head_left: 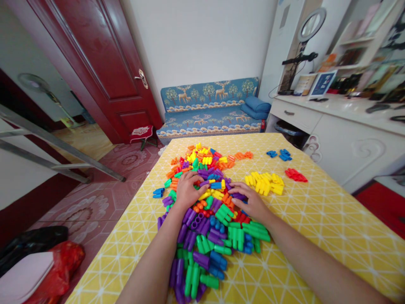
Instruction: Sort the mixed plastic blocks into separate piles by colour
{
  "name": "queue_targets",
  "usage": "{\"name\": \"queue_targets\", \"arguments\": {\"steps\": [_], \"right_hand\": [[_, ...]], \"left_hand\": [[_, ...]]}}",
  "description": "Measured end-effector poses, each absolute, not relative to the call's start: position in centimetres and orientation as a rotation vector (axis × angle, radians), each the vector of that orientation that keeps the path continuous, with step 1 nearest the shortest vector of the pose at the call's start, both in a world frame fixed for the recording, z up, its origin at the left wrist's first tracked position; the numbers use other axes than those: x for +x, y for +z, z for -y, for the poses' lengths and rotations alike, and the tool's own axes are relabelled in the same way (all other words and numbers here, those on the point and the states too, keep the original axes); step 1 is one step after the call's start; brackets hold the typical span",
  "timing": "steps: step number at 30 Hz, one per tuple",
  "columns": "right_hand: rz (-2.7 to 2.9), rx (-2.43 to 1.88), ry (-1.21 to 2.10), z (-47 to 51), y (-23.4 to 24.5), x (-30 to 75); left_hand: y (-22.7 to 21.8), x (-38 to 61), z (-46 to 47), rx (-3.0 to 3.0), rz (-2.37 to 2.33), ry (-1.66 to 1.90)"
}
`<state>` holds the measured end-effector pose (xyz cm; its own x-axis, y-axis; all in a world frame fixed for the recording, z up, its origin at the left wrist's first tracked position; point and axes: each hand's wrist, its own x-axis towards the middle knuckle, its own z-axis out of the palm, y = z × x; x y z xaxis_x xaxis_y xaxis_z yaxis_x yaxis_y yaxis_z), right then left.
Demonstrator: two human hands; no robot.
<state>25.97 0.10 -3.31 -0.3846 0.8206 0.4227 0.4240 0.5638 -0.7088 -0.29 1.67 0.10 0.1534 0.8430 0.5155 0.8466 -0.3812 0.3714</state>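
Note:
A big heap of mixed plastic bullet-shaped blocks in purple, green, blue, orange and yellow covers the middle of a table with a yellow patterned cloth. My left hand rests on the heap, fingers curled over purple and blue pieces. My right hand lies flat on the heap's right side, fingers stretched toward a purple piece. Sorted to the right lie a yellow group, a red group, a blue group and a small orange group.
A blue patterned sofa stands behind the table, beside a dark red door. A white desk with a ring light runs along the right. Red and black bags lie on the floor at left.

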Motion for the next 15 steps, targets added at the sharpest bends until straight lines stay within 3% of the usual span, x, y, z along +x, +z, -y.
{"name": "queue_targets", "arguments": {"steps": [15], "right_hand": [[2.091,-0.987,0.598,0.05,-3.16,26.03]], "left_hand": [[-0.07,-0.42,-1.75,-2.341,1.658,-1.284]]}}
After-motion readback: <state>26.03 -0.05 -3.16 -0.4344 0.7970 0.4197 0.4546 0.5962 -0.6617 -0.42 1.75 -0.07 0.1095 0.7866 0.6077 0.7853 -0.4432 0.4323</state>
